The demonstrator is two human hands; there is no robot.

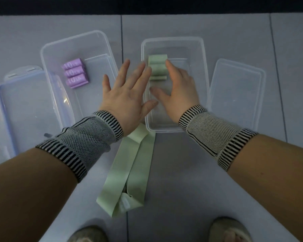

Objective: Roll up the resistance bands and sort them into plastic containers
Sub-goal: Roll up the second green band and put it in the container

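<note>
You're looking steeply down from your head over your left hand [128, 95] and right hand [176, 91], close in; the floor [190, 172] stretches beyond your fingertips.

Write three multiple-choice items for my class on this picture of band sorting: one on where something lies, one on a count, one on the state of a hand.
1. Where does the unrolled green band lie?
A. in the left container
B. on the floor, in front of the right container
C. on a lid

2. How many purple rolls are in the left container?
A. one
B. three
C. five

3. How is the left hand?
A. open, fingers spread, holding nothing
B. gripping a lid
C. pinching a purple roll

Key: 1 B, the band stretches flat from the near edge of the right container towards the person's feet; 2 B, three rolls lie side by side; 3 A, its fingers are straight and apart.
</note>
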